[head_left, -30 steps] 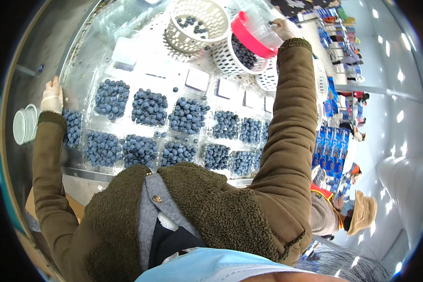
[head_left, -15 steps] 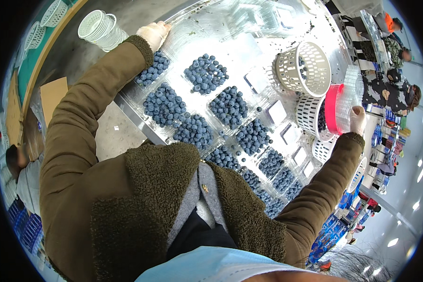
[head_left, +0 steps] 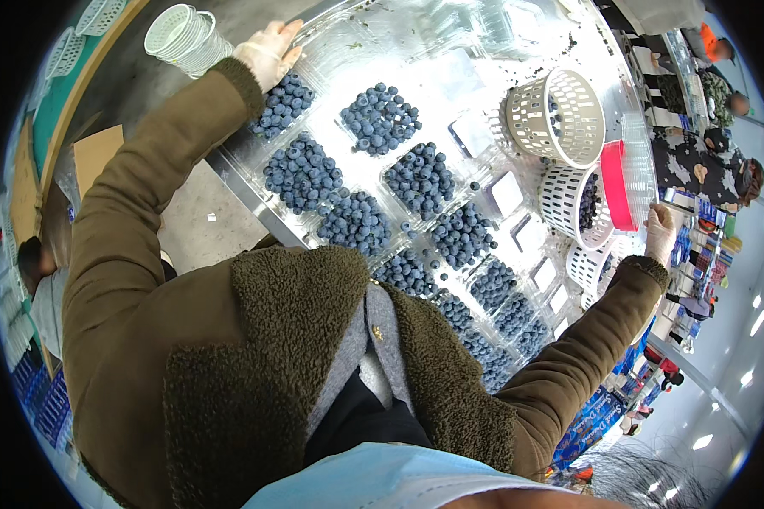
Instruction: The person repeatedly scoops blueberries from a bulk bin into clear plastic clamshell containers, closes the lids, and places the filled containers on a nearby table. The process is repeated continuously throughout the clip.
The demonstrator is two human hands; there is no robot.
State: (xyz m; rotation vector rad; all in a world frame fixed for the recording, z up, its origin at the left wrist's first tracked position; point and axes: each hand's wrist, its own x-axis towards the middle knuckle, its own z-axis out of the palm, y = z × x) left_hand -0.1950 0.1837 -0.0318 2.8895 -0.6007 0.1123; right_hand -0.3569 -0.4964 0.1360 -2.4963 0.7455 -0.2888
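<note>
My left hand (head_left: 269, 54), in a pale glove, is at the tray's far left corner with its fingers spread and nothing in them. Just below it is a clear punnet of blueberries (head_left: 283, 106). My right hand (head_left: 660, 235), also gloved, is at the right beside a stack of clear plastic containers (head_left: 640, 161) and a pink-red basket (head_left: 614, 187). Its fingers are curled; whether they hold anything cannot be made out. More blueberry-filled punnets (head_left: 420, 180) stand in rows on the shiny metal table (head_left: 382, 59) between my hands.
Beige (head_left: 560, 119) and white (head_left: 564, 199) perforated baskets stand at the right, with berries inside. Empty-looking clear punnets (head_left: 505, 195) line the rows' right side. Nested pale green baskets (head_left: 181, 38) are off the far left. Several people work at the far right.
My left hand's fingers have spread apart, and it has shifted slightly left. My right hand has moved a little down and right, away from the clear stack. The view has shifted slightly.
</note>
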